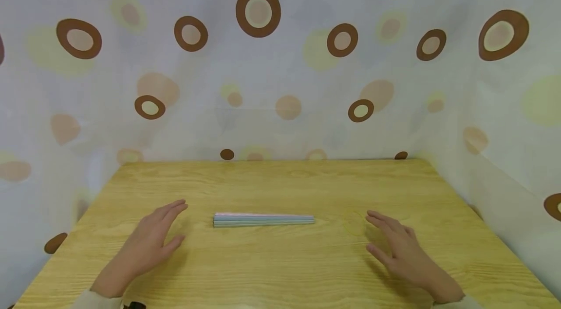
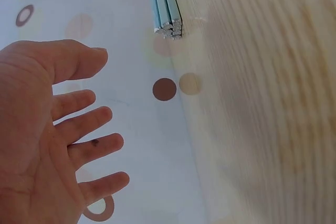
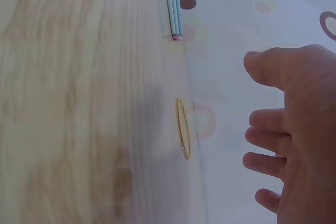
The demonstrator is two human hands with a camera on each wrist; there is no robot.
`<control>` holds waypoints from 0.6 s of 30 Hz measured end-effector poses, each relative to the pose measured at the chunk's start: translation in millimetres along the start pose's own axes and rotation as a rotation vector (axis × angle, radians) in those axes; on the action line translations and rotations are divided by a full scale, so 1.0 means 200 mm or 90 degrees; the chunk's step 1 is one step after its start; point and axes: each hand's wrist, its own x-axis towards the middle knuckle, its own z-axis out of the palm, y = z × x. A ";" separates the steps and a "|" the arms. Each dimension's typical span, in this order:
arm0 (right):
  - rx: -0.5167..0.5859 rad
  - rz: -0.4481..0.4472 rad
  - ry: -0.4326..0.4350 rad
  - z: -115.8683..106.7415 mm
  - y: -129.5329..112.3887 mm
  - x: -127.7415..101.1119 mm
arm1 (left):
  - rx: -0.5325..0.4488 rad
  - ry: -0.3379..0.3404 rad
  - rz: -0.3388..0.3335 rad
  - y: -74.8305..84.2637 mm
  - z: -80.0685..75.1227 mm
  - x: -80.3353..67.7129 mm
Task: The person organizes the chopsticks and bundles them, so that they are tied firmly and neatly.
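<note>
A row of pastel chopsticks [image 1: 263, 220] in pink, blue and green lies side by side across the table, thicker ends to the left and thinner ends to the right. To their right, a thin yellow rubber band [image 3: 180, 124] lies flat in a loop. My left hand [image 1: 146, 243] is held above the table left of the chopsticks, fingers spread and nothing in it. Over the right side, my right hand [image 1: 403, 250] has its fingers relaxed and holds nothing; in the head view its fingertips are near the rubber band.
The wood-grain table [image 1: 280, 270] carries the chopsticks near its middle. A pale cloth [image 1: 280, 70] with brown rings and coloured spots hangs behind the table and along both sides. Light sleeves [image 1: 98, 300] cover the wrists, with something dark by the left one.
</note>
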 end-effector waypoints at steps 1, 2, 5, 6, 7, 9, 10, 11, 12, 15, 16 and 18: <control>0.000 -0.001 -0.001 0.01 -0.01 0.00 | -0.004 -0.004 0.000 0.00 0.01 0.01; 0.002 -0.003 -0.003 0.02 -0.01 0.00 | -0.006 -0.012 -0.003 0.01 0.01 0.01; -0.002 -0.007 -0.007 0.03 -0.02 0.01 | -0.017 -0.040 -0.017 0.03 0.02 0.03; -0.004 -0.008 -0.007 0.04 -0.02 0.01 | -0.021 -0.048 -0.020 0.03 0.03 0.04; -0.007 -0.009 -0.008 0.05 -0.02 0.02 | -0.025 -0.053 -0.020 0.03 0.04 0.05; -0.009 -0.014 -0.010 0.05 -0.02 0.02 | -0.033 -0.065 -0.027 0.03 0.06 0.06; -0.009 -0.017 -0.011 0.06 -0.02 0.03 | -0.038 -0.072 -0.029 0.04 0.07 0.07; -0.009 -0.019 -0.012 0.06 -0.03 0.03 | -0.038 -0.078 -0.027 0.03 0.08 0.07; -0.008 -0.020 -0.014 0.06 -0.03 0.03 | -0.039 -0.084 -0.029 0.04 0.09 0.08; -0.008 -0.023 -0.016 0.07 -0.04 0.04 | -0.041 -0.096 -0.035 0.05 0.11 0.09; -0.009 -0.024 -0.015 0.08 -0.04 0.04 | -0.041 -0.098 -0.038 0.06 0.12 0.10; -0.007 -0.025 -0.016 0.08 -0.05 0.04 | -0.046 -0.102 -0.047 0.07 0.13 0.11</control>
